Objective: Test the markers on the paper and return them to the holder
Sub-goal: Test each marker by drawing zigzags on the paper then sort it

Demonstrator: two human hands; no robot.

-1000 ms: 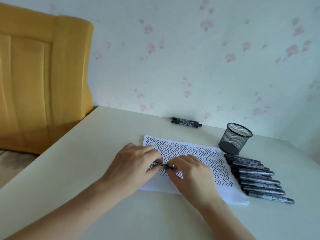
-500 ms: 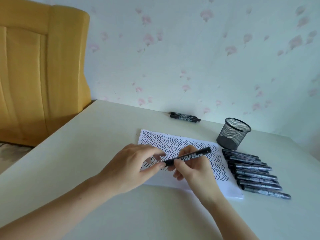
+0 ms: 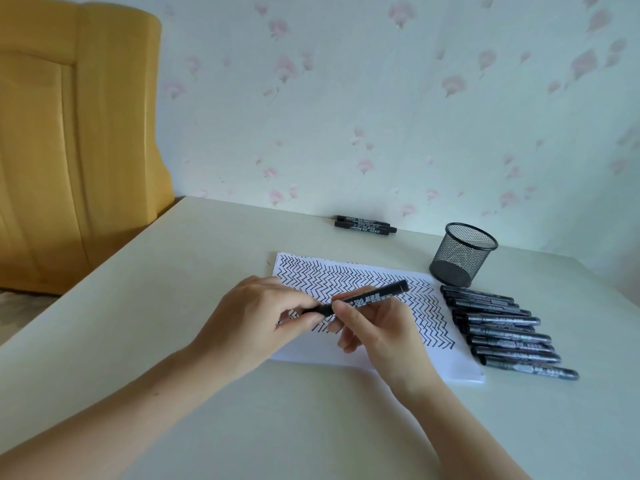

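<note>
Head view: both hands hold one marker [image 3: 360, 299] above the paper [image 3: 446, 365]. The right hand [image 3: 377, 327] pinches its barrel; the left hand [image 3: 256, 317] grips the cap end. Likely capping or uncapping; the holder [image 3: 462, 254] stands well apart.

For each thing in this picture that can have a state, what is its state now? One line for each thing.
Marker in hands: held above the paper, tilted, gripped by both hands.
Left hand: pinches the marker's lower end.
Right hand: grips the marker's barrel.
Paper: flat, mostly covered with zigzag lines.
Mesh holder: upright, no markers visible inside.
Row of markers: lying beside the paper.
Two markers by the wall: lying side by side.
</note>
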